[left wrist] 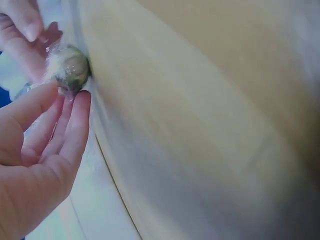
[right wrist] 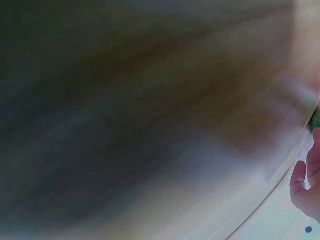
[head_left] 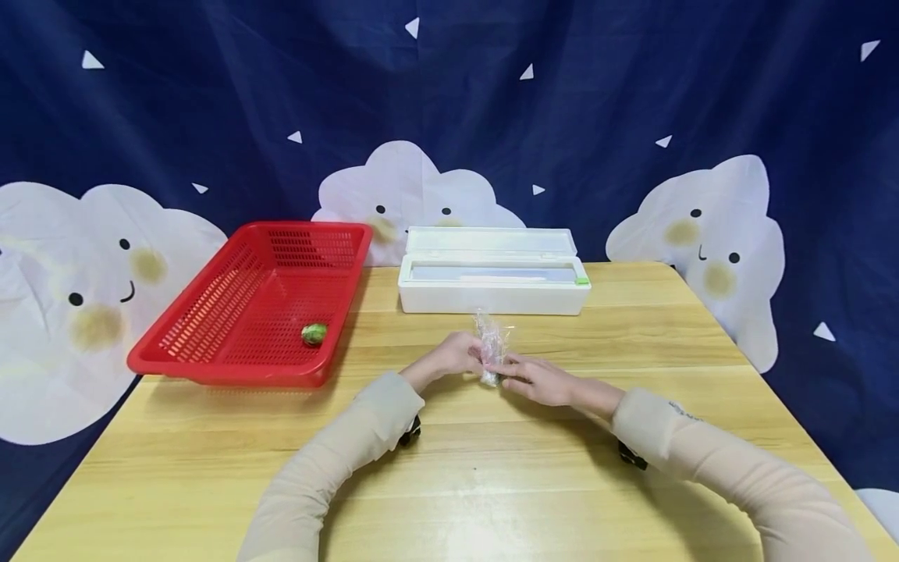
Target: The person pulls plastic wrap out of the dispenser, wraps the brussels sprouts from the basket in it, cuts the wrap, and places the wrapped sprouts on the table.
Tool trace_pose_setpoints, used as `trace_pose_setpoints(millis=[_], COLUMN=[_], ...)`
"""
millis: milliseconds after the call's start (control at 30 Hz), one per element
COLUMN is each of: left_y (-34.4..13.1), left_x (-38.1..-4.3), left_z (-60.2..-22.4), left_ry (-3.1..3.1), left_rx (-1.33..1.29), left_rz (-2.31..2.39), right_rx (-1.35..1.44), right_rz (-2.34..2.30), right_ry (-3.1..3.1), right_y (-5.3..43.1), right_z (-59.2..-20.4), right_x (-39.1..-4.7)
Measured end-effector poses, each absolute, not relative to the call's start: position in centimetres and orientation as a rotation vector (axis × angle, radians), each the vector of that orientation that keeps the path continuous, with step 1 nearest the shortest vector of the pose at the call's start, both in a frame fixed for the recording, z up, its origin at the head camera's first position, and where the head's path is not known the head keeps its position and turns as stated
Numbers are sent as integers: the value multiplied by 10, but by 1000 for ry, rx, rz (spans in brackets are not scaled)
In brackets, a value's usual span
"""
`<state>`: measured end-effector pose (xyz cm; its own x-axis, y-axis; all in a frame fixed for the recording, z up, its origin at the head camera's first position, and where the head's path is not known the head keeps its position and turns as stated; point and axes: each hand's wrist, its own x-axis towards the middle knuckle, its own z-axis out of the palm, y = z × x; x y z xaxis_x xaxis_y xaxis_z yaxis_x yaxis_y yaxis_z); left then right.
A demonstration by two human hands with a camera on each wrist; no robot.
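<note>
In the head view, the left hand [head_left: 460, 353] and right hand [head_left: 541, 380] meet over the middle of the counter [head_left: 456, 484], with the wrapped vegetable [head_left: 489, 378] between them, its crumpled clear film [head_left: 492, 336] sticking up toward a long white box [head_left: 492, 300]. That box has its lid [head_left: 492, 242] raised. Off to the left, a red basket [head_left: 295, 282] holds a loose green vegetable [head_left: 314, 334], lying near the basket's right wall. The left wrist view is closer: the left hand pinches the wrapped vegetable with thumb and fingertips, and the right hand reaches in from the upper corner, touching the film (whether it pinches it, I cannot tell). In the right wrist view, mostly blurred counter, the right hand is cut off by the frame, a sliver of green just beside its fingertip.
</note>
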<state>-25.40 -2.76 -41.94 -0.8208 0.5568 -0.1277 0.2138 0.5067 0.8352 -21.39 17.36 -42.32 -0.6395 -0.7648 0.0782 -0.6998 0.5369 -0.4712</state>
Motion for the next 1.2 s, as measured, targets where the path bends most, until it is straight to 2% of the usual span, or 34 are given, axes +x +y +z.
trace_pose_setpoints(millis=[133, 300, 467, 733, 933, 1200], left_y=[-28, -18, -8, -6, -5, -5], left_x=[-249, -231, -219, -215, -213, -212], left_z=[-414, -407, -412, -421, -421, -418], left_ry=[2369, 2763, 2787, 2834, 2849, 2885], left_rx=[432, 623, 830, 866, 902, 907], left_rz=[1401, 1259, 1168, 1118, 1064, 992], right_rx=[-1212, -1193, -1127, -872, -736, -285], right_rz=[-879, -986, -1093, -1235, -1261, -1463], right_ry=[2522, 2454, 2391, 2202, 2334, 2267], right_y=[173, 173, 175, 166, 161, 156], right_z=[-425, -427, -424, -419, -417, -418], right_x=[-220, -227, -229, -236, -243, -252])
